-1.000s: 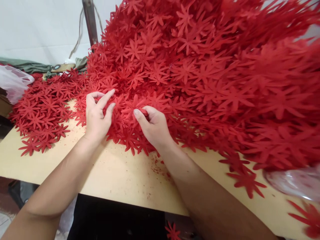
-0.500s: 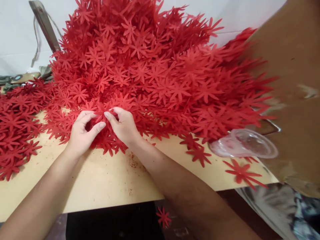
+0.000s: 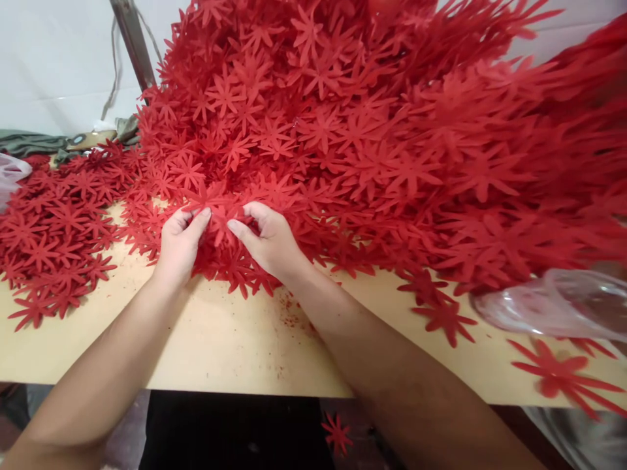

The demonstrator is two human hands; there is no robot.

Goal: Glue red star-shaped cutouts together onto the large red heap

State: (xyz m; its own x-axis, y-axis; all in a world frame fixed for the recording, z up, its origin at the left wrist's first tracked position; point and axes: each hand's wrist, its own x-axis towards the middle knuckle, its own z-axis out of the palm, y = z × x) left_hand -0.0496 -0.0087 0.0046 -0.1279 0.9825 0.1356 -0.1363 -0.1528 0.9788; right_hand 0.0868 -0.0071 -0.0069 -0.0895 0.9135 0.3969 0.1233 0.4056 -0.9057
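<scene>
Pinching one red flower cutout (image 3: 219, 213) between left hand (image 3: 180, 246) and right hand (image 3: 271, 239), fingers closed, at pile (image 3: 343, 130) edge on table (image 3: 220, 339).

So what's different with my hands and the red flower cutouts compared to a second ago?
The left hand and right hand have drawn close together, fingertips now pinching at the same red flower cutouts at the pile's front edge. The big pile, the wooden table and the clear plastic bag lie as before.

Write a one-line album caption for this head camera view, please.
Left hand and right hand pinch red flower cutouts at the edge of a big heap.
</scene>
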